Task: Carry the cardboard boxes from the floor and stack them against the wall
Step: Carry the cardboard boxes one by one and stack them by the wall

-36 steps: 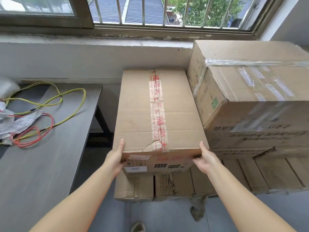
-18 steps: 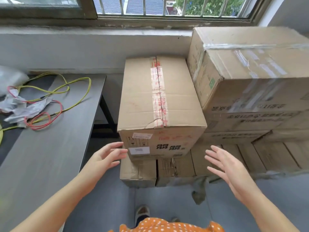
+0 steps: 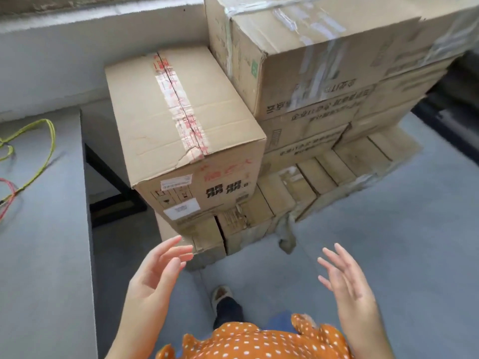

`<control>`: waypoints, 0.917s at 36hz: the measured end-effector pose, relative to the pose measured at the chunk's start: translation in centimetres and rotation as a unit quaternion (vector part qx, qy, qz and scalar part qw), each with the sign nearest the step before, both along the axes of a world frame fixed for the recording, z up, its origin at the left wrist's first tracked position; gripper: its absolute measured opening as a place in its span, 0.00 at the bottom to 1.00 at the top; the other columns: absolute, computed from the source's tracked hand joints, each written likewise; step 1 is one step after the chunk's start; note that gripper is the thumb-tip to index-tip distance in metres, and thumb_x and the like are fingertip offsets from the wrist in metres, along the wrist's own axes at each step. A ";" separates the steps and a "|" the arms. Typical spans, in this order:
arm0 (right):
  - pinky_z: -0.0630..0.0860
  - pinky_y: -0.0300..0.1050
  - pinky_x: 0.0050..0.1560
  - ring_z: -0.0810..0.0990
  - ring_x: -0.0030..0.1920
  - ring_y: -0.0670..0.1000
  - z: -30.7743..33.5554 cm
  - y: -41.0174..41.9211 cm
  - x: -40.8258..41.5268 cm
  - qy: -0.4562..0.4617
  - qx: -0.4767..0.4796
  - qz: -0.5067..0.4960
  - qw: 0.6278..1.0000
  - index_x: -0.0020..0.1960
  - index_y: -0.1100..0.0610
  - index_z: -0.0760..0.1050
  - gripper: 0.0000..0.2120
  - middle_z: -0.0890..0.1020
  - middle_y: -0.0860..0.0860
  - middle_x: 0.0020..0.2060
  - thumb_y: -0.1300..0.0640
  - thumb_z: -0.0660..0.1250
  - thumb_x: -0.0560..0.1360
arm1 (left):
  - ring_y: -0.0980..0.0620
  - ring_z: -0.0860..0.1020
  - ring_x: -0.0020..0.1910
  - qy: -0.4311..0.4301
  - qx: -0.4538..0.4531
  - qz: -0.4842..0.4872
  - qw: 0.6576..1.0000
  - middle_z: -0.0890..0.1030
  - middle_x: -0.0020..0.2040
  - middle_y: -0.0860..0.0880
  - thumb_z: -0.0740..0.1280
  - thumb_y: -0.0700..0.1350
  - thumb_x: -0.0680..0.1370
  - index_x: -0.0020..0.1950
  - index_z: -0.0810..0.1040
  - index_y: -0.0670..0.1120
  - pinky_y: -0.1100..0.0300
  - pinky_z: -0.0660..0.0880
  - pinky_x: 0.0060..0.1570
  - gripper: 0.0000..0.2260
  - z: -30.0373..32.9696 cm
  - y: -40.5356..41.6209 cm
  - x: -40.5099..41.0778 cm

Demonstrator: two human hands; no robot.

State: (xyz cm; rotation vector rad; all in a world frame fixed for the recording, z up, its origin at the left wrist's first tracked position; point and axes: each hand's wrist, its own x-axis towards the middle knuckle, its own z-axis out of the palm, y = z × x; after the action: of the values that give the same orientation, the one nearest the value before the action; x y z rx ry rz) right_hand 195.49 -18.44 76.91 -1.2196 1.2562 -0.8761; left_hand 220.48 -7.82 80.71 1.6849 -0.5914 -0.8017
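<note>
Brown box (image 3: 181,120) with red-printed tape (image 3: 178,104) — orange white-dotted top (image 3: 254,343) — grey floor (image 3: 388,242).

Grey tabletop (image 3: 44,255) left of left-hand fingers, running up to wall. Yellow-green cable (image 3: 39,151) looped on tabletop's far left part, well left of fingers. Red cable (image 3: 6,198) beside it at frame edge, crossing the yellow-green one. Dark table frame (image 3: 114,193) under tabletop edge. Pale wall ledge (image 3: 103,24) beyond, top of view. Grey floor (image 3: 401,229) right of right-hand fingers. Orange white-dotted garment (image 3: 254,343) below fingers. Shoe (image 3: 220,294) on floor between fingers of both hands.
</note>
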 end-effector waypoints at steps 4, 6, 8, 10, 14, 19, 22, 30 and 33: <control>0.75 0.49 0.59 0.79 0.59 0.42 0.2 2.0 -2.7 -0.003 -0.012 -0.054 0.998 0.64 0.44 0.69 0.43 0.78 0.38 0.60 0.22 0.66 0.56 | 0.54 0.81 0.52 -0.012 0.001 -0.024 1.000 0.84 0.51 0.52 0.62 0.49 0.73 0.60 0.77 0.51 0.53 0.77 0.57 0.16 -0.2 0.6 -1.8; 0.75 0.48 0.58 0.79 0.58 0.41 0.4 3.1 -4.3 -0.008 -0.021 -0.082 0.996 0.64 0.45 0.69 0.43 0.78 0.38 0.60 0.22 0.66 0.56 | 0.54 0.81 0.52 -0.016 -0.002 -0.045 0.999 0.84 0.51 0.52 0.62 0.48 0.73 0.59 0.77 0.51 0.54 0.77 0.58 0.16 -0.2 0.8 -3.2; 0.76 0.47 0.58 0.79 0.57 0.41 0.7 4.7 -6.3 -0.010 -0.033 -0.111 0.993 0.63 0.45 0.70 0.42 0.79 0.38 0.59 0.22 0.66 0.56 | 0.53 0.81 0.52 -0.021 -0.007 -0.079 0.997 0.84 0.51 0.51 0.62 0.47 0.73 0.60 0.77 0.50 0.53 0.78 0.55 0.16 -0.4 1.0 -5.0; 0.76 0.46 0.57 0.80 0.57 0.41 0.8 6.6 -8.8 -0.006 -0.038 -0.139 0.989 0.63 0.45 0.70 0.42 0.79 0.38 0.59 0.22 0.66 0.57 | 0.54 0.81 0.52 -0.023 -0.011 -0.117 0.993 0.84 0.51 0.51 0.62 0.47 0.74 0.60 0.77 0.50 0.52 0.78 0.55 0.16 -0.5 1.4 -7.3; 0.76 0.47 0.58 0.79 0.57 0.41 0.8 11.6 -15.0 0.012 -0.042 -0.195 0.980 0.63 0.44 0.70 0.42 0.79 0.37 0.59 0.21 0.65 0.57 | 0.54 0.81 0.52 -0.015 -0.028 -0.193 0.981 0.84 0.51 0.52 0.61 0.47 0.75 0.61 0.76 0.50 0.56 0.76 0.56 0.15 -0.8 2.1 -13.1; 0.77 0.41 0.57 0.79 0.59 0.41 0.8 19.1 -23.2 0.037 -0.032 -0.275 0.960 0.63 0.43 0.69 0.40 0.79 0.37 0.58 0.22 0.65 0.58 | 0.52 0.81 0.52 0.007 -0.044 -0.285 0.957 0.84 0.52 0.50 0.67 0.69 0.69 0.61 0.77 0.52 0.58 0.77 0.55 0.28 -1.3 4.2 -21.8; 0.77 0.39 0.57 0.78 0.60 0.43 0.9 22.9 -26.8 0.042 -0.036 -0.319 0.946 0.63 0.40 0.70 0.38 0.79 0.39 0.58 0.22 0.65 0.59 | 0.52 0.81 0.52 0.018 -0.039 -0.339 0.940 0.84 0.52 0.49 0.68 0.67 0.69 0.58 0.79 0.56 0.58 0.77 0.55 0.23 -1.9 5.4 -26.3; 0.77 0.42 0.58 0.78 0.59 0.42 1.0 32.7 -34.2 0.048 -0.034 -0.492 0.869 0.58 0.29 0.73 0.29 0.78 0.36 0.59 0.23 0.65 0.60 | 0.51 0.82 0.51 0.037 -0.041 -0.491 0.869 0.84 0.50 0.50 0.62 0.44 0.74 0.59 0.76 0.47 0.57 0.77 0.54 0.14 -2.4 6.8 -37.6; 0.75 0.47 0.59 0.79 0.59 0.42 0.5 35.4 -36.2 0.042 -0.032 -0.557 0.829 0.61 0.37 0.72 0.37 0.79 0.36 0.59 0.21 0.65 0.57 | 0.54 0.82 0.48 0.025 -0.048 -0.543 0.838 0.84 0.50 0.51 0.67 0.52 0.77 0.58 0.77 0.49 0.57 0.77 0.54 0.13 -2.0 6.2 -41.6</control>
State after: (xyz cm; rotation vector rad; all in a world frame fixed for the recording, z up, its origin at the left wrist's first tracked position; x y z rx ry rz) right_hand 159.28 16.97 77.45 -0.4582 2.0513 -1.7009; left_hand 178.89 -1.62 78.73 1.1219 -1.5747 -1.5563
